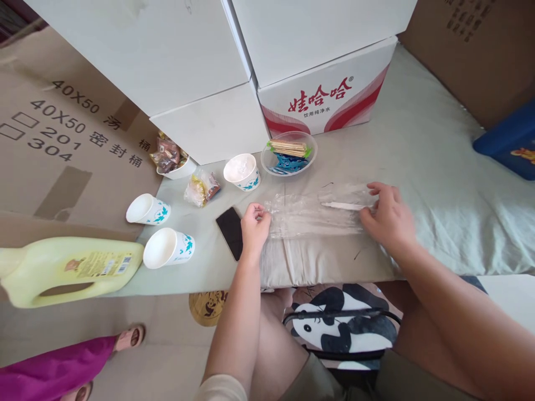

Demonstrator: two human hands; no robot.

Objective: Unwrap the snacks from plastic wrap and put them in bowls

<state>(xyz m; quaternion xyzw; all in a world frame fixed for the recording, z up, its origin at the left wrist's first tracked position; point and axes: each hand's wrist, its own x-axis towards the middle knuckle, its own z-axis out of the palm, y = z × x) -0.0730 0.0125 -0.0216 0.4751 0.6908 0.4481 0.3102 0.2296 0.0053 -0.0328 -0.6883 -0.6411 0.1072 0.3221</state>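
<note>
Plastic film (296, 218) lies on the counter (438, 161), one clear piece between our two hands. Our left hand (256, 228) pinches one end in its fingers; whether our right hand (389, 217) grips or merely touches the other, we cannot tell. Leftward we count three leaf-printed cups (181, 249), one phone (230, 233), one jug (100, 267).

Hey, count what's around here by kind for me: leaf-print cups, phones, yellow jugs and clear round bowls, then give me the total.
Leaf-print cups: 3
Phone: 1
Yellow jug: 1
Clear round bowl: 1
Total: 6
</note>
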